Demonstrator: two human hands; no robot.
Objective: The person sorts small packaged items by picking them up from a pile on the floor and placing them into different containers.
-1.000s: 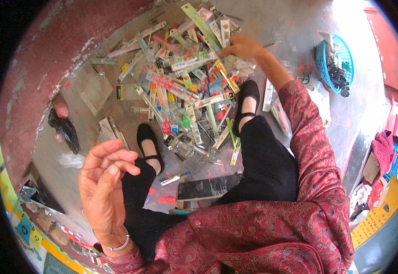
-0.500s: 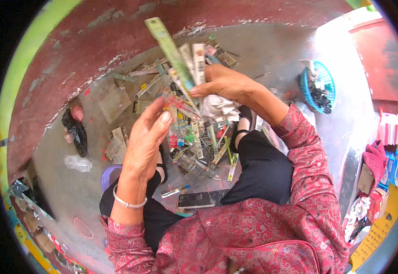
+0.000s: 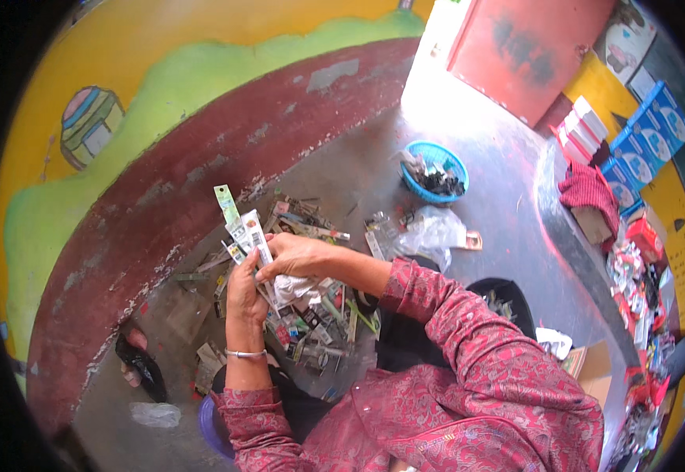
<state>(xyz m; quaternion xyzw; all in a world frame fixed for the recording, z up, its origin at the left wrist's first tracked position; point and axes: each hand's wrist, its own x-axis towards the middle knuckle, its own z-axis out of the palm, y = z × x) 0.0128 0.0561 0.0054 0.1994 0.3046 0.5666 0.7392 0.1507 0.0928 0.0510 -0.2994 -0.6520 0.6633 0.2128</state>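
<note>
Both my hands are raised together over a heap on the floor. A bundle of long, slim packets (image 3: pixel 254 236), like pen-refill sleeves, sticks up between them; one green packet (image 3: pixel 226 206) with a hanging hole stands out furthest. My right hand (image 3: pixel 299 257) grips the bundle from the right, fingers wrapped round it. Crumpled white cloth or paper (image 3: pixel 299 289) hangs below that hand. My left hand (image 3: pixel 244 299) closes on the bundle's left side, partly hiding its lower end. Beneath lies the heap of similar packets (image 3: pixel 319 334), loosely scattered.
A blue basket (image 3: pixel 459 167) with dark scraps stands at the far right, clear plastic bags (image 3: pixel 430 236) before it. A black container (image 3: pixel 513 299) sits by my right arm. At left are a black bag (image 3: pixel 147 374) and a purple tub (image 3: pixel 213 429). The red-painted wall (image 3: pixel 193 185) curves behind.
My left hand, open and apart before, has come up to the packets and closed on them. The bundle is now between both hands. The whole view has swung to the right.
</note>
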